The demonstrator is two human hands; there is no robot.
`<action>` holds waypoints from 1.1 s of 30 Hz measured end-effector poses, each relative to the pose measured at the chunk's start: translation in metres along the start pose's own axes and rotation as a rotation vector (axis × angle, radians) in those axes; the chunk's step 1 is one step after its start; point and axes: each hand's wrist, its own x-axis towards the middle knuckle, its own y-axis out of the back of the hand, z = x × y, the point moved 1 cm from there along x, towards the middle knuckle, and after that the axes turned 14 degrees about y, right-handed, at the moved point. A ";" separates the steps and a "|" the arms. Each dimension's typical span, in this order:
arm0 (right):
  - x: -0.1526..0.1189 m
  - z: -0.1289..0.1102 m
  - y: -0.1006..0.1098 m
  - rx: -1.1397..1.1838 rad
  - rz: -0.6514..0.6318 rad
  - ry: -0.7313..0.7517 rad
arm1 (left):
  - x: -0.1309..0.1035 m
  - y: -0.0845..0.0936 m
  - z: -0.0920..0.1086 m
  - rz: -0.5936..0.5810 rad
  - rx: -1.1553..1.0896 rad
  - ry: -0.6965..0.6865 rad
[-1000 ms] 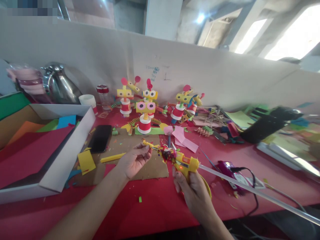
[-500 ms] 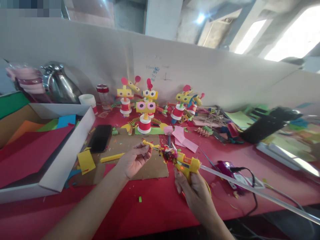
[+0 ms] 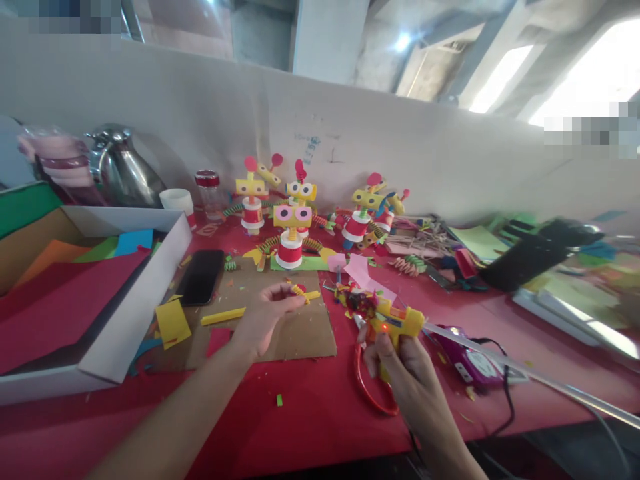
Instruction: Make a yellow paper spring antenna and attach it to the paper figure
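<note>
My left hand (image 3: 274, 310) pinches a folded yellow paper spring (image 3: 300, 292) with a flat yellow end strip, above the cardboard sheet (image 3: 305, 333). A bit of red shows behind it. My right hand (image 3: 400, 363) grips a yellow hot glue gun (image 3: 400, 320), its small light glowing orange. Scraps and glue crust its nozzle, which points toward the left hand, apart from the spring. A clear glue stick (image 3: 530, 375) sticks out of its back. Under the gun lie scissors with a red handle (image 3: 367, 393). Past the cardboard stands a paper-cup robot figure (image 3: 290, 250) with pink eyes.
At left are a white box (image 3: 125, 320) of coloured paper, a phone (image 3: 201, 277) and a steel jug (image 3: 125, 167). More paper figures (image 3: 367, 213) stand by the wall. A purple power strip (image 3: 475, 363) with cables lies right, near a black holder (image 3: 540, 250).
My right hand has drawn the glue gun right and slightly down, away from the yellow spring, uncovering the scissors' red handle. My left hand has turned and shifted slightly right with the spring.
</note>
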 end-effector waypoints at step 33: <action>-0.002 0.001 -0.006 -0.065 -0.051 0.011 | -0.011 -0.006 0.003 0.167 0.758 -0.374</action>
